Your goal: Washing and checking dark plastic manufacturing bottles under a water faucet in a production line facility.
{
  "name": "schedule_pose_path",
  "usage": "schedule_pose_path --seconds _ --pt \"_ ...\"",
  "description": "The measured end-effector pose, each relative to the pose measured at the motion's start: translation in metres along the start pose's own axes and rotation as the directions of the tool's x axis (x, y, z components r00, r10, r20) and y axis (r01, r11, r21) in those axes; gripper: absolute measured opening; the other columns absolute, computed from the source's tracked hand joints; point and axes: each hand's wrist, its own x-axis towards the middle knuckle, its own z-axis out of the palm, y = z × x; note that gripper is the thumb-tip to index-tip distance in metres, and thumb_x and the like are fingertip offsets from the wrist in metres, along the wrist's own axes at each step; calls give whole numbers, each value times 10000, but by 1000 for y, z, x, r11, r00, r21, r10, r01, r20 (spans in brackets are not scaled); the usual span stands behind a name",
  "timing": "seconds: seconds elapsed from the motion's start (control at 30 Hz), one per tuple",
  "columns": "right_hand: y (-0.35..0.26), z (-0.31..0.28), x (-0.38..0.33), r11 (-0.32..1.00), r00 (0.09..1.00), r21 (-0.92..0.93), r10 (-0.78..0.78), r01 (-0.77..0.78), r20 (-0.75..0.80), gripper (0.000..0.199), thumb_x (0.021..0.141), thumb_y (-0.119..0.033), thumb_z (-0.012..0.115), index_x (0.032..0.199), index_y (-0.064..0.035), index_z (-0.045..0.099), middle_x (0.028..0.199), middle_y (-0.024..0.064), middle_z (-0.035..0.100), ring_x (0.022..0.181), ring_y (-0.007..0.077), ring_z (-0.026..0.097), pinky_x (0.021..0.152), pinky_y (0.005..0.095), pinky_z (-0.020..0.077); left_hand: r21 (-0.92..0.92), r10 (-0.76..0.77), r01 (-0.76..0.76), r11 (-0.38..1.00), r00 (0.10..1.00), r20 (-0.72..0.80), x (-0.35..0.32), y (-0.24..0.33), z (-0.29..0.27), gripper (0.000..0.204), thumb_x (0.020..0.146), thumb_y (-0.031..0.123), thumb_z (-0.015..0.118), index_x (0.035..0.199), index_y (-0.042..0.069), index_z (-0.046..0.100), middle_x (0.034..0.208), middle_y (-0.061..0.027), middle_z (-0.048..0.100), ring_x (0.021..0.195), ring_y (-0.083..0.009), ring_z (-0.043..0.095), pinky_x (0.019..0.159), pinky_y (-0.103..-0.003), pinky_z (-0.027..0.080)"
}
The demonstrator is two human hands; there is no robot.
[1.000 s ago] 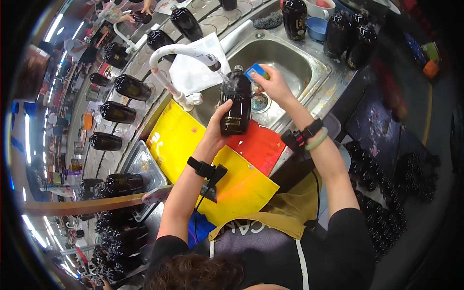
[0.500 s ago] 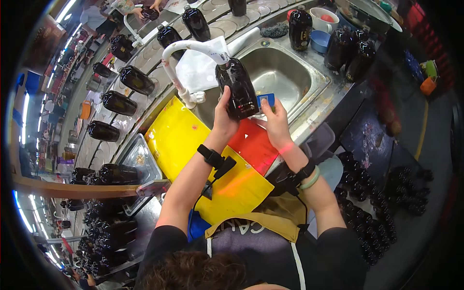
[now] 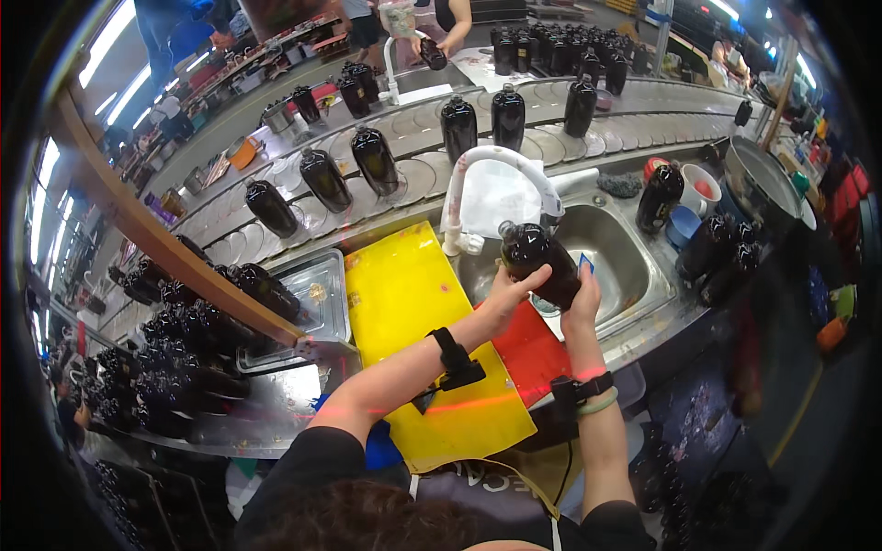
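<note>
My left hand (image 3: 507,296) is closed around a dark glossy bottle (image 3: 533,248), its thumb across the side. The bottle is tilted over the near edge of the sink (image 3: 657,285), its neck pointing up and left. Against the bottle's right side, my right hand (image 3: 581,301) pinches a small flat blue card (image 3: 586,264), mostly hidden by the fingers. A white curved faucet (image 3: 501,154) arches just behind the bottle. Below my hands lie a yellow sheet (image 3: 395,303) and a red sheet (image 3: 531,354).
Dark bottles (image 3: 375,161) stand along a conveyor of round-ended plates (image 3: 423,174) beyond the sink. More bottles (image 3: 707,246), a blue bowl (image 3: 682,225) and a white cup (image 3: 700,188) are at right. A metal tray (image 3: 322,294) and wooden bar (image 3: 175,248) sit left. Another person's hands (image 3: 450,41) work across the conveyor.
My view has swung, bringing more of the conveyor in. The bottle has tilted, and its neck now shows clear of the faucet. My right hand has come up against the bottle's side.
</note>
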Motion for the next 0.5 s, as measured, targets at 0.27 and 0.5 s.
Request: schedule_pose_path --seconds 0.27,0.5 --pt "-21 6 41 847 981 -519 -12 113 194 354 1014 -321 543 1069 17 631 931 54 664 837 116 625 767 267 494 -330 -110 274 903 892 438 -3 12 -47 893 847 800 440 1443 135 427 1382 -122 516 1270 -357 473 1083 -596 339" --pt "-30 8 45 840 882 -540 218 48 418 331 1007 -301 551 1032 10 662 933 68 698 800 118 646 751 272 512 -205 -351 533 821 755 554 -14 23 -61 909 885 760 430 1395 10 488 1353 -161 568 1254 -295 534 1092 -503 394"
